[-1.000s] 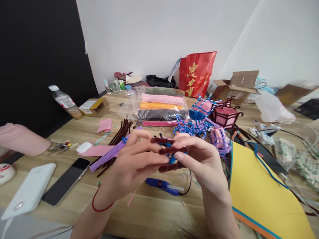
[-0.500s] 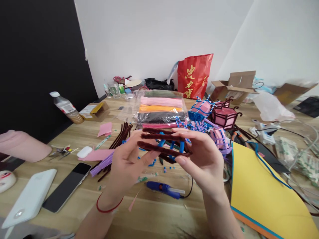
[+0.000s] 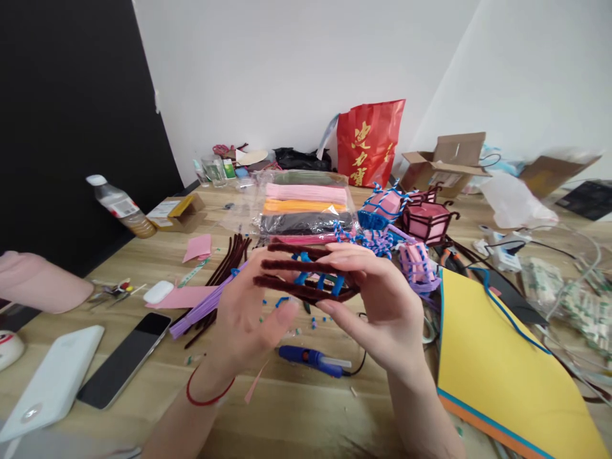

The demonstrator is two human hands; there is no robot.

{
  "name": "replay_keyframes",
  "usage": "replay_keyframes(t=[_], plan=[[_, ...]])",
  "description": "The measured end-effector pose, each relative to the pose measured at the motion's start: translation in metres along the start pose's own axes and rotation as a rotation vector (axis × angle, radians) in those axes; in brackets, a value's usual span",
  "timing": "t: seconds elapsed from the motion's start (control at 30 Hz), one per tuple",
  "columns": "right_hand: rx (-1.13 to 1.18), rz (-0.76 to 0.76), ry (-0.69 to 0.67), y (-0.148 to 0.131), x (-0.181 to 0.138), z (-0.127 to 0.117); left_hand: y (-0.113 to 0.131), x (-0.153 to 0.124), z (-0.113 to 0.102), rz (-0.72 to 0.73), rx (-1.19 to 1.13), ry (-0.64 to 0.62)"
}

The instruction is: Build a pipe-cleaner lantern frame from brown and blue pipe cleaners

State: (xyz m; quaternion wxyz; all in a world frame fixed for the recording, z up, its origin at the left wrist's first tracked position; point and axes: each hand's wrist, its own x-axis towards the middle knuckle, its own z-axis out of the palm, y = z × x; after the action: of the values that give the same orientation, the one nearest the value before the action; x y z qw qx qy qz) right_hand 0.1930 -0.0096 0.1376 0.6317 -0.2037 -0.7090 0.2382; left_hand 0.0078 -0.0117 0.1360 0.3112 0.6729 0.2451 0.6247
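Between my two hands is a small frame of dark brown pipe cleaners (image 3: 291,265) joined by short blue uprights. My right hand (image 3: 385,303) grips its right end, fingers on top and thumb below. At the other end, the fingers of my left hand (image 3: 248,312) go behind the frame and are partly hidden. The left thumb stands apart, below the brown strips. Under the frame, a blue glue gun (image 3: 308,359) lies on the table among small blue scraps. Purple pipe cleaners (image 3: 196,315) and brown pipe cleaners (image 3: 232,255) lie left of my hands.
Finished pink lanterns (image 3: 428,220) stand at the right behind yellow sheets (image 3: 497,357). A bag of coloured pipe cleaners (image 3: 306,207) lies ahead, before a red bag (image 3: 368,143). A phone (image 3: 125,360), a white power bank (image 3: 52,379) and a bottle (image 3: 122,205) are at the left.
My left thumb has come off the frame and moved down. The frame has tilted a little and shows more of its strips. My right hand keeps its grip.
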Motion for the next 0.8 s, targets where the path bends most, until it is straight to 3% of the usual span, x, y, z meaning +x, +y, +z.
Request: replay_keyframes(t=[0.13, 0.4, 0.8], plan=[[-0.031, -0.043, -0.031, 0.001, 0.001, -0.001, -0.001, 0.000, -0.001, -0.031, -0.025, 0.032], [-0.041, 0.008, -0.001, 0.003, 0.002, 0.000, -0.013, -0.002, -0.001, -0.289, -0.228, 0.188], [0.042, 0.026, 0.033, 0.000, 0.003, 0.001, -0.004, 0.000, 0.005, -0.192, -0.194, 0.142]])
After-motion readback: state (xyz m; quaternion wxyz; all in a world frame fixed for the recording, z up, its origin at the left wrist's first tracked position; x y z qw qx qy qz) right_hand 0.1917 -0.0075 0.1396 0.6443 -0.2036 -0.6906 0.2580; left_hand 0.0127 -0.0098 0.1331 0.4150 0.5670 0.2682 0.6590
